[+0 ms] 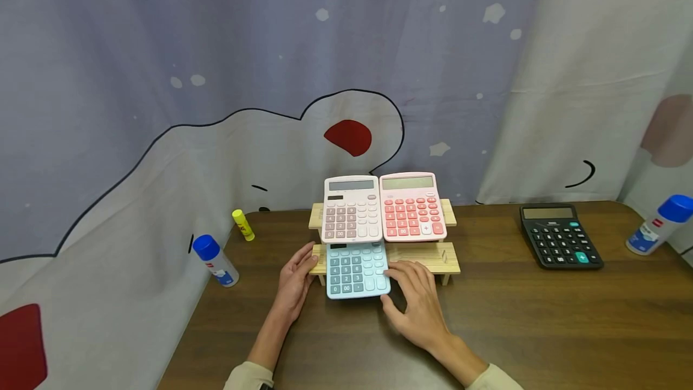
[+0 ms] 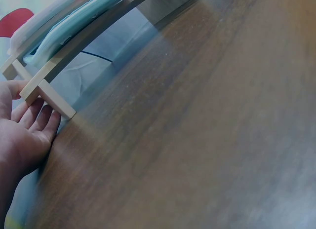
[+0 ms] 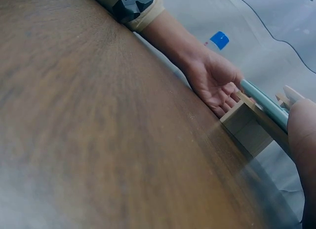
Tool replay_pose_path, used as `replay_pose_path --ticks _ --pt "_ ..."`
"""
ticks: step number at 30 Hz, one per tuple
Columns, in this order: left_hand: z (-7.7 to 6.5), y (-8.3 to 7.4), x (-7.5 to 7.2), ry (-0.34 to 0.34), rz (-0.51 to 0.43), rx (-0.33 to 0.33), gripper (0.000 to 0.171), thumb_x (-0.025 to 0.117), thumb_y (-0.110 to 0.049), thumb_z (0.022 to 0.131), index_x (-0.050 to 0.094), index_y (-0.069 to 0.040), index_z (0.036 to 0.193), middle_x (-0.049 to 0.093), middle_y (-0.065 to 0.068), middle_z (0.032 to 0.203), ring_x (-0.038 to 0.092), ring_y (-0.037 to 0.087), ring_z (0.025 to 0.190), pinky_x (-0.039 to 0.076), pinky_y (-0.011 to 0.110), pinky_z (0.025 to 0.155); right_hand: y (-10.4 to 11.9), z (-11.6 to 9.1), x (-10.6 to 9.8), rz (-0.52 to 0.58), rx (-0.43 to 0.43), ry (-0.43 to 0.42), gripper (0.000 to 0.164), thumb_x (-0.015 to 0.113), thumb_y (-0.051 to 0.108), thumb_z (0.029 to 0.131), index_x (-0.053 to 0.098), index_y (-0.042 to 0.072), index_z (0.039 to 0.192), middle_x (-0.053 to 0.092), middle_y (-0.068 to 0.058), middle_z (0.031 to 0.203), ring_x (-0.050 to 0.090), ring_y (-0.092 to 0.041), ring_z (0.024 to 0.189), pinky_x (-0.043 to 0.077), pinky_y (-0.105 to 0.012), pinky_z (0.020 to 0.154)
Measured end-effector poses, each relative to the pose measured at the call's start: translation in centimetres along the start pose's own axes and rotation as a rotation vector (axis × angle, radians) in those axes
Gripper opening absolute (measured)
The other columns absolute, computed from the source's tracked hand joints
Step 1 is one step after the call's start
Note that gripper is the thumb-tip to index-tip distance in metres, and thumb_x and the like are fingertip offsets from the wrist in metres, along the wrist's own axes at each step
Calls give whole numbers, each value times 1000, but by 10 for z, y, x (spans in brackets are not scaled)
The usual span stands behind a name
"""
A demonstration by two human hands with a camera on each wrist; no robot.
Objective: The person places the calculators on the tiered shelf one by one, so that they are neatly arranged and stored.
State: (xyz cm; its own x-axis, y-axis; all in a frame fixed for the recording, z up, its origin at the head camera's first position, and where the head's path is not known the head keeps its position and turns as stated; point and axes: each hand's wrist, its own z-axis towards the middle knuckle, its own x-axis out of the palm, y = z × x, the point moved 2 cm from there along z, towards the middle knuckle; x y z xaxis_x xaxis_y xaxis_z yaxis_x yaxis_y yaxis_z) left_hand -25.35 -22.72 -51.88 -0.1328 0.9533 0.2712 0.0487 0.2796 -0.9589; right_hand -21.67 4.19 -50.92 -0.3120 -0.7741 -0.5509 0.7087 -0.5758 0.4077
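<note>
A two-tier wooden stand point(image 1: 414, 253) holds three calculators in the head view. The blue calculator point(image 1: 357, 272) leans on the lower tier, its front edge jutting past the plank. Above it, a white calculator point(image 1: 351, 209) and a pink calculator point(image 1: 408, 208) lie side by side on the upper tier. My left hand point(image 1: 295, 281) grips the left end of the lower plank, thumb above and fingers beneath, as the left wrist view also shows at the stand point(image 2: 57, 73). My right hand point(image 1: 414, 303) holds the blue calculator's lower right corner between thumb and fingertips.
A black calculator point(image 1: 560, 236) lies at the right on the brown table point(image 1: 541, 330). Blue-capped white bottles stand left point(image 1: 216, 260) and far right point(image 1: 659, 224). A yellow glue stick point(image 1: 243, 225) is near the back left edge. A patterned curtain point(image 1: 243, 47) hangs behind.
</note>
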Motion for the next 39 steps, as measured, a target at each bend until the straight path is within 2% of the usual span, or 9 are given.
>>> replay_pose_path --ticks 10,23,31,39 --pt "0 0 0 -6 -24 -20 52 59 -13 100 43 -5 149 45 17 150 60 6 114 52 18 91 0 1 1 1 -26 7 40 78 26 81 68 11 117 66 -7 125 54 -29 120 27 -55 110" --pt "2 0 0 -7 -8 -26 54 60 -15 100 42 -5 150 43 16 152 58 7 117 52 18 92 0 0 2 -6 23 39 41 80 30 83 69 16 120 67 -2 129 54 -25 124 25 -53 112" --pt "2 0 -1 -2 -9 -25 54 61 -16 100 42 -6 150 44 16 151 58 7 117 52 19 91 -1 1 3 -7 6 -1 43 83 27 80 71 17 120 68 -3 129 56 -27 121 28 -54 110" --pt "1 0 0 -9 -5 -26 56 62 -16 99 42 -5 150 41 16 153 58 7 117 52 18 90 -1 1 2 20 32 3 43 84 28 79 72 17 118 69 -2 128 56 -26 122 27 -52 111"
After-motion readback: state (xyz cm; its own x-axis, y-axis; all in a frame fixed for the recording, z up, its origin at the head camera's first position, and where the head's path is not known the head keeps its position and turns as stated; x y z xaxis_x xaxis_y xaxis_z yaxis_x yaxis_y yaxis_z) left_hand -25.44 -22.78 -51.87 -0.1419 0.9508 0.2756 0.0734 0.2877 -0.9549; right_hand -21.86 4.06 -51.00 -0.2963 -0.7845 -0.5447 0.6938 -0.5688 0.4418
